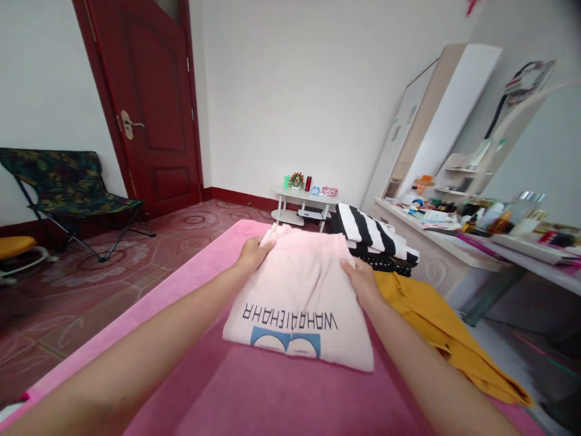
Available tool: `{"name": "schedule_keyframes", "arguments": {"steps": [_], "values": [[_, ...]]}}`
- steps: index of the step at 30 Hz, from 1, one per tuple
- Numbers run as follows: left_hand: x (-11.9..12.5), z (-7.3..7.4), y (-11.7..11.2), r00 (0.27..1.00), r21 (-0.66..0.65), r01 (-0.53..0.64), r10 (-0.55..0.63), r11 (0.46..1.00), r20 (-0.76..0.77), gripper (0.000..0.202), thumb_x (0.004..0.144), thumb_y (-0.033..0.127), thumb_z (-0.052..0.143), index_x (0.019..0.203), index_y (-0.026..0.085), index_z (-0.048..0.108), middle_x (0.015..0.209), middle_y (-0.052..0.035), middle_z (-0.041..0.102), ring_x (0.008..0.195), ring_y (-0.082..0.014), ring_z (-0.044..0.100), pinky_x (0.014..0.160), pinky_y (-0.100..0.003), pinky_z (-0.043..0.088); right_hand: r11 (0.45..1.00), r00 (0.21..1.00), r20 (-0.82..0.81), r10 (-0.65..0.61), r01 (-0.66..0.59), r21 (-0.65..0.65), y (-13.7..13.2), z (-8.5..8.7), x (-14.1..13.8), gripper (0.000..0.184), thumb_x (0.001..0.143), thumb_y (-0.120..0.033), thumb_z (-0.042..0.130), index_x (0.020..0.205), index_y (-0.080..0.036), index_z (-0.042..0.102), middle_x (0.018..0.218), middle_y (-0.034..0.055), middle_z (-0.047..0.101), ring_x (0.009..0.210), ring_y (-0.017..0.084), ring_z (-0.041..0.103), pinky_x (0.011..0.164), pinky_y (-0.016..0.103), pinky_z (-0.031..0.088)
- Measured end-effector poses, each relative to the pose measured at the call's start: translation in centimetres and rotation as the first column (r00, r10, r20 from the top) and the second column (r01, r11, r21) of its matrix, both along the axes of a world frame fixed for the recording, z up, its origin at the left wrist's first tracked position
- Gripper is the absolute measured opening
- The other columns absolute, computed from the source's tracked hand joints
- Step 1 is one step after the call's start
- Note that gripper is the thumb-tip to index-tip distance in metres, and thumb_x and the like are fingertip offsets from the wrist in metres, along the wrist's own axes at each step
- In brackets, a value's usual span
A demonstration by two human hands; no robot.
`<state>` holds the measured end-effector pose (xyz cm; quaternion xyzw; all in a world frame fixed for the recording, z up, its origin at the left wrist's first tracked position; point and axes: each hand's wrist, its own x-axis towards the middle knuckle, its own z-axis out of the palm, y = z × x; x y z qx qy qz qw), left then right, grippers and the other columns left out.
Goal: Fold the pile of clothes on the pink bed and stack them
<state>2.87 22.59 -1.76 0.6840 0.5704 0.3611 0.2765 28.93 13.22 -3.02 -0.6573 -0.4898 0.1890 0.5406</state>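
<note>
A pale pink folded garment (299, 284) with dark lettering and a blue cartoon print lies on a pink bed cover (254, 393). My left hand (252, 253) grips the garment's far left corner, fingers curled over the edge. On the garment's right edge, my right hand (361, 280) pinches the cloth with its fingers closed. Both forearms reach in from the bottom of the view.
A black-and-white striped garment (370, 230) and a yellow garment (431, 315) lie on the bed to the right. Beyond stand a cluttered dressing table (458, 242), a small white table (302, 200), a folding chair (68, 188) and a red door (149, 103).
</note>
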Motion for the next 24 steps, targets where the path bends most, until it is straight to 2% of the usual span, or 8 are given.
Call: {"name": "schedule_keyframes", "arguments": {"steps": [4,6,8,12,16,19,21,24], "values": [[2.0,-5.8,3.5,0.967,0.002,-0.139,0.136,0.990,-0.216,0.031,0.080,0.045,0.058,0.086,0.016,0.068,0.092,-0.0142,0.070,0.091,-0.0290,0.065,0.070,-0.031,0.045,0.935,0.913,0.363,-0.188,0.279,-0.219,3.3,-5.4,1.2,0.034,0.083,-0.033,0.052,0.108,-0.014,0.064,0.098,0.0153,0.069,0.097,0.030,0.062,0.083,0.040,0.045],[2.2,-7.7,4.0,0.940,0.023,-0.177,0.176,0.984,-0.293,0.034,0.082,0.050,0.054,0.088,0.018,0.067,0.094,-0.0146,0.070,0.094,-0.0289,0.064,0.071,-0.032,0.044,0.883,0.823,0.535,-0.193,0.383,-0.271,3.4,-7.0,1.3,0.038,0.088,-0.037,0.044,0.117,-0.018,0.060,0.100,0.0142,0.068,0.096,0.029,0.062,0.080,0.038,0.045],[2.2,-8.6,4.2,0.917,0.040,-0.189,0.191,0.981,-0.350,0.038,0.084,0.053,0.049,0.090,0.020,0.066,0.095,-0.0133,0.070,0.094,-0.0272,0.064,0.072,-0.031,0.044,0.867,0.774,0.611,-0.168,0.411,-0.283,3.4,-7.5,1.2,0.041,0.091,-0.041,0.038,0.121,-0.021,0.057,0.104,0.0133,0.067,0.098,0.027,0.062,0.078,0.035,0.046],[2.4,-8.0,4.4,0.884,0.043,-0.182,0.182,0.982,-0.430,0.039,0.085,0.052,0.048,0.093,0.019,0.067,0.096,-0.0142,0.069,0.092,-0.0263,0.065,0.072,-0.030,0.045,0.831,0.768,0.634,-0.089,0.408,-0.378,4.0,-6.2,1.4,0.043,0.091,-0.041,0.037,0.121,-0.017,0.058,0.108,0.0167,0.066,0.102,0.028,0.062,0.079,0.036,0.046],[2.7,-5.1,5.1,0.869,0.065,-0.156,0.168,0.986,-0.466,0.037,0.083,0.048,0.052,0.096,0.016,0.067,0.101,-0.0159,0.068,0.096,-0.0274,0.064,0.074,-0.031,0.045,0.815,0.779,0.627,-0.022,0.377,-0.440,5.5,-2.8,2.4,0.033,0.085,-0.035,0.051,0.104,-0.013,0.067,0.109,0.0180,0.066,0.104,0.029,0.061,0.082,0.034,0.046],[2.6,-3.2,6.1,0.866,0.105,-0.144,0.176,0.984,-0.468,0.040,0.086,0.050,0.047,0.102,0.018,0.065,0.108,-0.0146,0.066,0.103,-0.0272,0.061,0.078,-0.032,0.045,0.832,0.763,0.645,-0.041,0.383,-0.401,6.0,-1.1,2.8,0.034,0.087,-0.035,0.047,0.105,-0.013,0.066,0.113,0.0174,0.065,0.108,0.028,0.059,0.084,0.032,0.045],[2.4,-3.1,6.6,0.863,0.092,-0.140,0.167,0.986,-0.476,0.039,0.084,0.051,0.050,0.100,0.018,0.065,0.107,-0.0139,0.066,0.101,-0.0268,0.061,0.077,-0.031,0.045,0.834,0.757,0.651,-0.058,0.395,-0.385,5.7,-1.4,2.6,0.035,0.088,-0.037,0.046,0.105,-0.014,0.065,0.112,0.0171,0.065,0.108,0.028,0.059,0.084,0.033,0.045],[2.4,-5.0,6.6,0.856,0.031,-0.140,0.137,0.990,-0.499,0.036,0.079,0.049,0.057,0.094,0.017,0.066,0.100,-0.0138,0.068,0.093,-0.0265,0.064,0.072,-0.030,0.046,0.814,0.755,0.650,-0.087,0.430,-0.391,4.8,-3.8,1.8,0.038,0.089,-0.039,0.043,0.108,-0.013,0.063,0.107,0.0183,0.066,0.104,0.029,0.061,0.082,0.036,0.046]]}}
